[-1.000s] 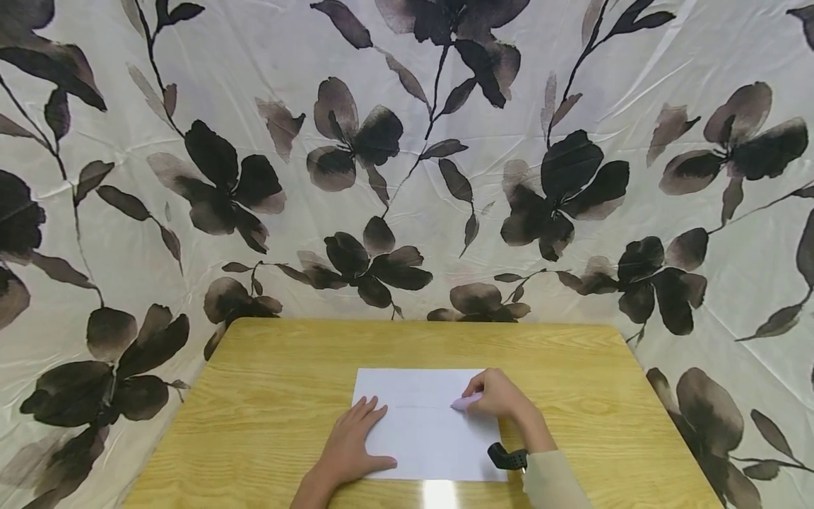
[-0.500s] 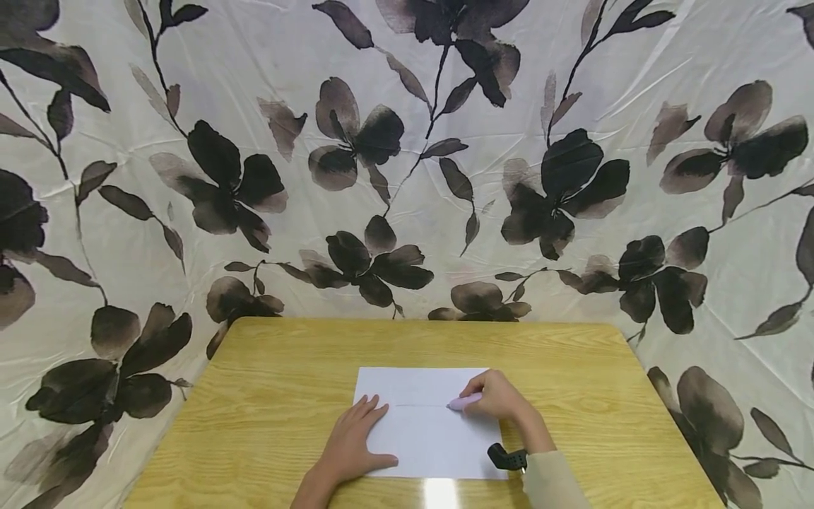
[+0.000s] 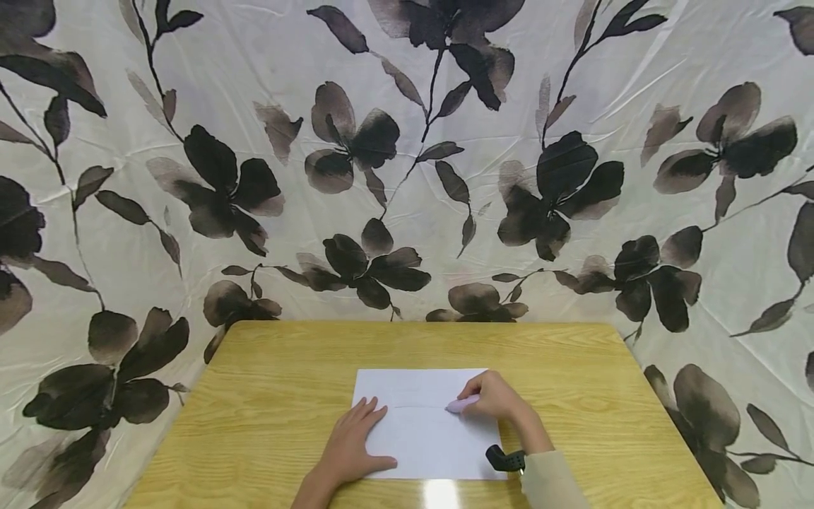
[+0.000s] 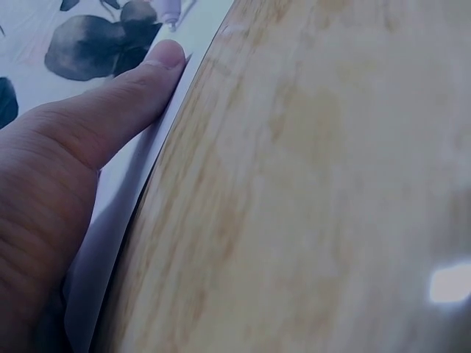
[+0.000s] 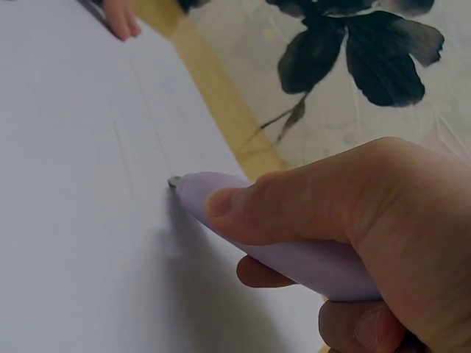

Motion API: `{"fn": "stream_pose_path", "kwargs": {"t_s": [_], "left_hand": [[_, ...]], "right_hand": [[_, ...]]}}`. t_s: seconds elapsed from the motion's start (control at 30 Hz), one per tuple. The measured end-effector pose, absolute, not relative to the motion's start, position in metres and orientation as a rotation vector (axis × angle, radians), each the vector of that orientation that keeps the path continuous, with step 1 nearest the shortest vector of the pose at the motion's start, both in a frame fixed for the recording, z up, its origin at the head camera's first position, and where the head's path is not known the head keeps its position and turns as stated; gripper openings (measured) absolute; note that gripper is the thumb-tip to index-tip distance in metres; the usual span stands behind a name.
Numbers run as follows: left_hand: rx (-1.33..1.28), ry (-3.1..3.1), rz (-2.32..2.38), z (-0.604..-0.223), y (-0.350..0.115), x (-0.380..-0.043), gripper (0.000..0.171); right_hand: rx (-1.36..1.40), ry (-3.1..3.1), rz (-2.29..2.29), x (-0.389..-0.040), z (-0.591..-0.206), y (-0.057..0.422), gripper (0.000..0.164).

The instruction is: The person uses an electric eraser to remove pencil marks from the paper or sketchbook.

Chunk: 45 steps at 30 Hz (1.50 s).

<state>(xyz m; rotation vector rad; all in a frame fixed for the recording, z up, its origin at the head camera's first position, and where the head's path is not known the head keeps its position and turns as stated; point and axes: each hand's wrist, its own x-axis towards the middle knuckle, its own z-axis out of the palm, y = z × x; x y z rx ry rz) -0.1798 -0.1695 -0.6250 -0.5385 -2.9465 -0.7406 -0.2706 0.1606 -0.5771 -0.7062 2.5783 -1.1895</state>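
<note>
A white sheet of paper lies on the wooden table, a thin straight line running across it. My left hand rests flat on the sheet's left side, fingers spread; its thumb presses near the paper's front edge in the left wrist view. My right hand grips a thick light-purple pen-shaped tool between thumb and fingers. The tool's small round metal tip touches the paper at the line's right end. Part of its back end is hidden by the palm.
The yellow wood-grain table extends around the sheet. Behind it hangs a pale cloth with dark flower prints. A black strap sits at my right wrist, beside a beige sleeve.
My right hand has drawn the purple tool slightly to the left along the line. My left hand stays in place on the paper.
</note>
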Motion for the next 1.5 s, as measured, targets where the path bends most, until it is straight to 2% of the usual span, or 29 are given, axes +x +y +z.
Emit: {"fn": "stream_pose_path", "kwargs": {"t_s": [0.67,1.07,1.5], "left_hand": [[-0.556,-2.938,-0.721,-0.626,-0.171,-0.182,0.099],[-0.543,-2.928,-0.723,-0.627,-0.172,-0.18,0.099],[-0.539,-2.92,-0.716,-0.629,-0.172,-0.182,0.1]], "right_hand": [[-0.712,2.629,-1.226,-0.265,-0.578,0.151,0.011],[-0.615,2.752,-1.223,-0.25,-0.587,0.157,0.018],[-0.692,2.757,-1.234,-0.248,-0.591,0.154,0.016]]}}
